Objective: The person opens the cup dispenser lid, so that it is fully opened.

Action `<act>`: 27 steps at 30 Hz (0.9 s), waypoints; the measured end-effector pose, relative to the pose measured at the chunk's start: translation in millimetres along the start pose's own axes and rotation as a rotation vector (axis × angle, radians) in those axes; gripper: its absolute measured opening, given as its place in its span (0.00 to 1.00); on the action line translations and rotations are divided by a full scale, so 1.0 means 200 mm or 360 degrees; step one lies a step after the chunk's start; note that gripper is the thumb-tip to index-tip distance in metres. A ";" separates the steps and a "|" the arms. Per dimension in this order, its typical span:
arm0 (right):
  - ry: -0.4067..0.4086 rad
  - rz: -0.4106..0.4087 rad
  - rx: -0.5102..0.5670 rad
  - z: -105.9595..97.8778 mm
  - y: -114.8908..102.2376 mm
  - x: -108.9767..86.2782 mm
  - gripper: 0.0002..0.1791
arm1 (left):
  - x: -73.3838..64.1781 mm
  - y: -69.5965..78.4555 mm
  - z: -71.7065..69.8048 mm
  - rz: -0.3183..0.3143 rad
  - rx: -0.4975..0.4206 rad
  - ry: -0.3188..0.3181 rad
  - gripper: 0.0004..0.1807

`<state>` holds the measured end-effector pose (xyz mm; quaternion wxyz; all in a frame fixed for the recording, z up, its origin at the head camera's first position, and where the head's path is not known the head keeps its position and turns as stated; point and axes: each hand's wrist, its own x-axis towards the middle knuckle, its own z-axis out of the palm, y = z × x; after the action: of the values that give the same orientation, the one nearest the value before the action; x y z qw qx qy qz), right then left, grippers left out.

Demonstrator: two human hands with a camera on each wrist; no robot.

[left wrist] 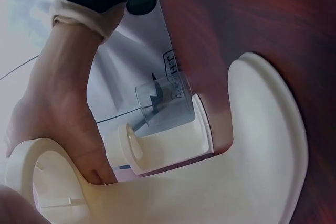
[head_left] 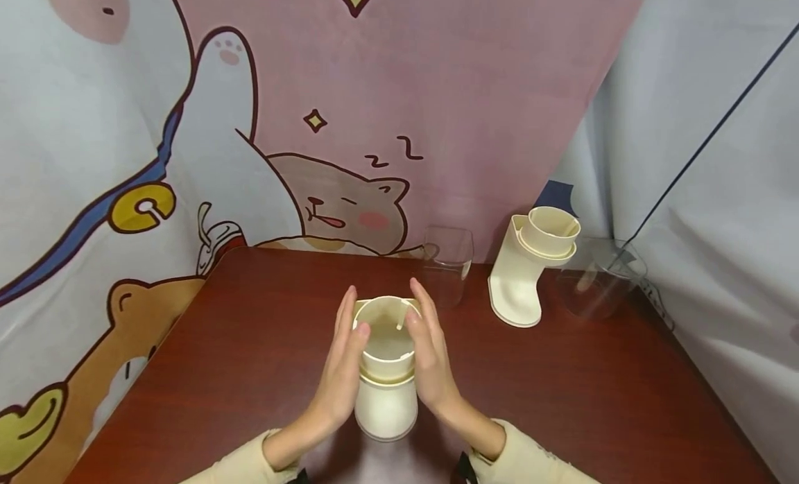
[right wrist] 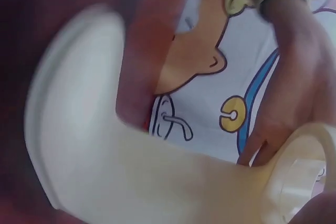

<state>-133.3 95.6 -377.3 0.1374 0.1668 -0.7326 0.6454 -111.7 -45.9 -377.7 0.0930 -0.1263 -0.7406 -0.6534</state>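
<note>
Both hands flank a cream plastic stand (head_left: 385,409) with a round, hollow collar at its top and a rounded foot. My left hand (head_left: 340,373) touches the collar's left side, its thumb by the rim. On the opposite side my right hand (head_left: 435,366) presses in the same way, fingers fairly straight and pointing away from me. The left wrist view shows the right hand (left wrist: 68,108) flat along the collar's outside; in the right wrist view the left hand (right wrist: 294,77) does likewise. The stand looks upright, its foot apparently on the table. Palm contact is partly hidden.
A second cream stand (head_left: 521,279) of the same shape stands at the back right of the brown table (head_left: 250,373). One clear container (head_left: 448,265) is left of it, another clear container (head_left: 602,279) right of it. Printed cloth (head_left: 487,89) hangs behind the table.
</note>
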 end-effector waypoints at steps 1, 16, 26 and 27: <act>0.0025 0.0032 0.0009 0.01 0.00 -0.01 0.30 | 0.00 0.00 0.00 0.0006 0.0004 -0.0001 0.34; 0.0092 0.0156 0.0054 0.10 0.10 0.20 0.32 | 0.25 -0.12 -0.07 0.0034 0.0063 0.0113 0.33; 0.0213 0.0119 -0.0083 0.22 0.27 0.57 0.37 | 0.64 -0.27 -0.15 0.0131 0.0111 0.0230 0.33; 0.0225 0.0117 -0.0097 0.23 0.28 0.61 0.37 | 0.68 -0.29 -0.16 0.0130 0.0118 0.0229 0.33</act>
<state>-266.5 48.4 -383.5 0.1701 0.0896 -0.7460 0.6376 -259.7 -75.6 -386.1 0.1771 -0.1058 -0.7499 -0.6285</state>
